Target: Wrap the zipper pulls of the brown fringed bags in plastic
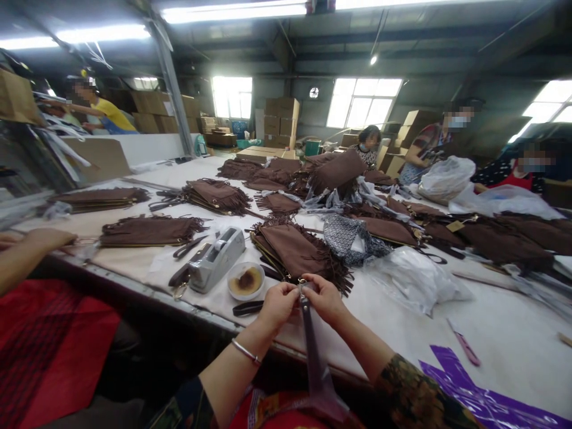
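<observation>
My left hand [279,304] and my right hand [328,298] meet at the table's near edge, fingers pinched together. Between them is the top of a dark brown wrist strap [307,328] with a metal clasp [302,281]. The strap hangs toward my lap, and its lower part looks wrapped in clear plastic. Just beyond my fingers lies a stack of brown fringed pouches [290,247] with zips. Left of my hands are a dish [245,282] with a brown-stained pad, a grey tape dispenser [217,259] and a loose dark strap [247,308].
More fringed pouches [217,195] lie in piles across the table. At right are a patterned cloth [353,238], a plastic bag [420,279], a pink-handled cutter [467,348] and purple plastic [482,390]. A co-worker's arm [31,253] reaches in at left; other people work across the table.
</observation>
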